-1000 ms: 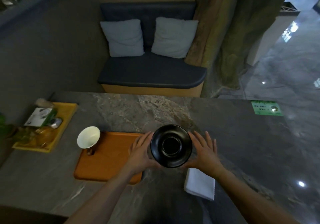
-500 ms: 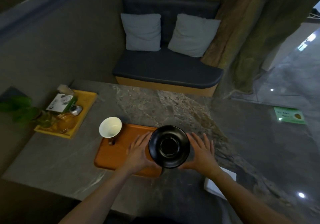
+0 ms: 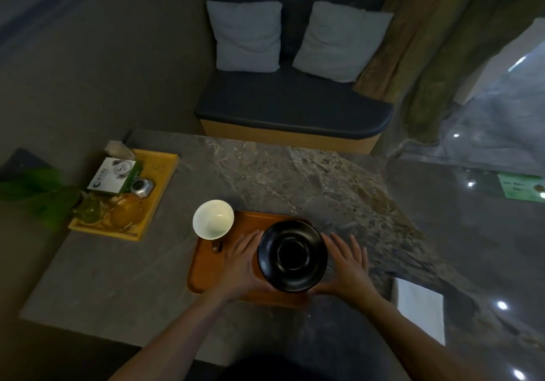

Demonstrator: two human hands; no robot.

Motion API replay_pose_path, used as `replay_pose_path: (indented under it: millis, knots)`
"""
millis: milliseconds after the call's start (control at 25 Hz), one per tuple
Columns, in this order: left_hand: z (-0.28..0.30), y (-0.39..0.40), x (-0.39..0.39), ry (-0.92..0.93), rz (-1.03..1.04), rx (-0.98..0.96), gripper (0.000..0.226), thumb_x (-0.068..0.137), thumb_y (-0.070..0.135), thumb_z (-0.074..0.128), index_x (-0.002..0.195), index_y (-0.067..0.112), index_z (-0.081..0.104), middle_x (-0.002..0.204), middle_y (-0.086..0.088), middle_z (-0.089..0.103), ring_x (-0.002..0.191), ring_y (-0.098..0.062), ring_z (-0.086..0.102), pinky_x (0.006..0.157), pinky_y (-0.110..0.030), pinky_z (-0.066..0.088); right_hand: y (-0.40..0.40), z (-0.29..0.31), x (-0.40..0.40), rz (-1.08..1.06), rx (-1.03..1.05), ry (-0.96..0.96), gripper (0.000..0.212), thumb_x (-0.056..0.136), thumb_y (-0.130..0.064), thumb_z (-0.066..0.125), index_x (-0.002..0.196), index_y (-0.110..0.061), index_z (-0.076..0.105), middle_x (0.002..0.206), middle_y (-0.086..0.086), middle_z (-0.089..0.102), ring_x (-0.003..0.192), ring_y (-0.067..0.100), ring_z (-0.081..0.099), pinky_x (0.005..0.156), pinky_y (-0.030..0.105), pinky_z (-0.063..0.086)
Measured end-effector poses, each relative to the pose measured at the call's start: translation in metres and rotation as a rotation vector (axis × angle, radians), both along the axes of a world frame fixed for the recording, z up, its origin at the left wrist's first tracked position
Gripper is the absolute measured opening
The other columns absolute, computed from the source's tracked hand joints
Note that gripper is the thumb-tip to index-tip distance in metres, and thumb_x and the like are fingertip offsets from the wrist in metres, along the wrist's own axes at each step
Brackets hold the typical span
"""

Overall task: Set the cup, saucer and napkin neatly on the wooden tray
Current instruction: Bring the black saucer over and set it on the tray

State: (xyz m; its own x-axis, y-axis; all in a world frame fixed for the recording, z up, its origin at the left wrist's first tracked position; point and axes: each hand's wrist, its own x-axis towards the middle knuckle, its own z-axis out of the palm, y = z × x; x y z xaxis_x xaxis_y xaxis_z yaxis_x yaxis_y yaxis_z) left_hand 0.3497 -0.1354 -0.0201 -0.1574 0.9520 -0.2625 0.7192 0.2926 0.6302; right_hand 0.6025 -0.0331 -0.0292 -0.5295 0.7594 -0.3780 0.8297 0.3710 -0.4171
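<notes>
A round black saucer is held between my left hand and my right hand, one on each side of its rim, over the right half of the wooden tray. Whether the saucer touches the tray I cannot tell. A white cup stands at the tray's far left corner. A folded white napkin lies on the stone table to the right of the tray.
A yellow tray at the table's left holds a small box, a metal piece and glass dishes, with green leaves beside it. A green card lies far right. Beyond the table stands a bench with two cushions.
Both hands have carried the saucer leftwards from over the table, past the tray's right end, to above the tray's right half. The view has shifted left.
</notes>
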Motion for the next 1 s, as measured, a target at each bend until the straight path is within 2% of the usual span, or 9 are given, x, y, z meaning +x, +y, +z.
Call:
replay_pose_path:
  millis: [160, 280, 360, 560, 880, 1000]
  knots:
    - [-0.015, -0.001, -0.01, -0.034, -0.017, -0.01, 0.119, 0.049, 0.071, 0.082, 0.146, 0.034, 0.024, 0.154, 0.01, 0.029, 0.143, -0.01, 0.023, 0.117, -0.045, 0.024, -0.006, -0.011, -0.007, -0.021, -0.032, -0.018, 0.127, 0.044, -0.088, 0.061, 0.142, -0.051, -0.011, 0.161, -0.007, 0.002, 0.144, 0.026, -0.02, 0.112, 0.054, -0.014]
    - [-0.032, -0.001, -0.016, -0.053, -0.04, -0.027, 0.123, 0.051, 0.063, 0.084, 0.148, 0.035, 0.015, 0.158, 0.007, 0.021, 0.147, -0.014, 0.01, 0.12, -0.046, 0.013, -0.008, -0.021, -0.011, -0.043, -0.048, -0.026, 0.125, 0.043, -0.088, 0.062, 0.137, -0.056, -0.015, 0.161, -0.01, -0.003, 0.144, 0.026, -0.019, 0.114, 0.056, -0.011]
    - [-0.043, 0.0, -0.018, -0.041, -0.028, -0.086, 0.127, 0.051, 0.058, 0.087, 0.151, 0.029, 0.014, 0.161, 0.004, 0.015, 0.149, -0.019, 0.003, 0.121, -0.046, 0.011, -0.007, -0.028, -0.012, -0.05, -0.061, -0.033, 0.126, 0.042, -0.089, 0.061, 0.135, -0.059, -0.017, 0.16, -0.012, -0.006, 0.144, 0.026, -0.019, 0.113, 0.056, -0.01]
    - [-0.06, 0.003, -0.022, -0.012, -0.05, -0.136, 0.129, 0.052, 0.062, 0.084, 0.153, 0.029, 0.011, 0.162, 0.006, 0.01, 0.149, -0.018, -0.003, 0.121, -0.045, 0.006, -0.004, -0.041, -0.016, -0.058, -0.076, -0.047, 0.126, 0.038, -0.09, 0.058, 0.133, -0.063, -0.021, 0.154, -0.021, -0.014, 0.144, 0.028, -0.017, 0.113, 0.057, -0.008]
    - [-0.072, 0.005, -0.025, 0.034, -0.036, -0.178, 0.13, 0.052, 0.063, 0.082, 0.152, 0.033, 0.004, 0.162, 0.009, 0.001, 0.145, -0.016, -0.015, 0.118, -0.045, 0.006, -0.001, -0.05, -0.023, -0.05, -0.066, -0.076, 0.126, 0.041, -0.09, 0.056, 0.136, -0.058, -0.02, 0.159, -0.012, -0.011, 0.143, 0.03, -0.018, 0.113, 0.058, -0.009]
    - [-0.073, 0.006, -0.026, 0.034, -0.036, -0.195, 0.13, 0.053, 0.061, 0.082, 0.151, 0.038, -0.001, 0.158, 0.018, -0.006, 0.144, -0.014, -0.019, 0.118, -0.044, 0.005, 0.0, -0.053, -0.024, -0.038, -0.059, -0.086, 0.125, 0.044, -0.09, 0.055, 0.14, -0.054, -0.017, 0.159, -0.012, -0.013, 0.143, 0.031, -0.018, 0.113, 0.06, -0.008]
